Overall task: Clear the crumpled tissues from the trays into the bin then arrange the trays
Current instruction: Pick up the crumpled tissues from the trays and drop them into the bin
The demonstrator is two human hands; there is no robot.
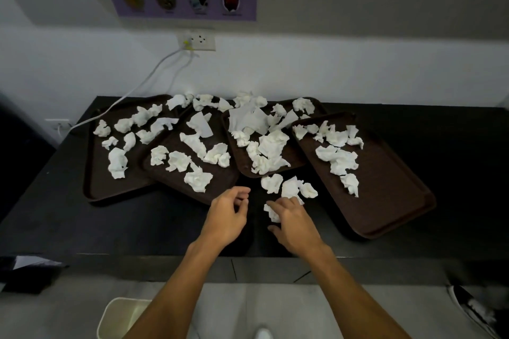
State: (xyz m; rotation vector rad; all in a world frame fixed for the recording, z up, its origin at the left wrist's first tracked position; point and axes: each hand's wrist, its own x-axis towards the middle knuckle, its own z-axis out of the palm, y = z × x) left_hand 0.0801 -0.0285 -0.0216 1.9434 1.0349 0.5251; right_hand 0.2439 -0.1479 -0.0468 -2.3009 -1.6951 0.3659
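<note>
- Four brown trays (391,187) lie fanned across the middle of the frame on a dark table (137,228), with their edges overlapping. We judge they were set down anyhow, so the arranging step is not yet begun.
- White tissues (198,179) litter all four trays, thickest on the third from the left. Little or nothing looks cleared.
- Three loose tissues (271,183) sit on the bare table in the gap between the two right-hand trays, just above the hands.
- Right hand (296,224), centre frame: the fingers curve over a crumpled tissue (271,215) on the table with the thumb below it, so the wad shows between them. We read this as a gathering grip on the nearest stray.
- Left hand (228,215), just left of the right hand and apart from it: the fingers are loosely curled and hold nothing. It hovers near the lower corner of the second tray, probably ready to take the next wad.
- The bin (118,316) stands on the floor at lower left, below the table edge and partly behind the left forearm. Each handful must therefore travel down and toward the person.
- Handling, as we judge it: the wads are light and springy, so a loose grip may shed some.
- A cable (143,85) runs from a wall socket (197,41) down to the far-left tray's corner. It may snag when the trays are shifted.
</note>
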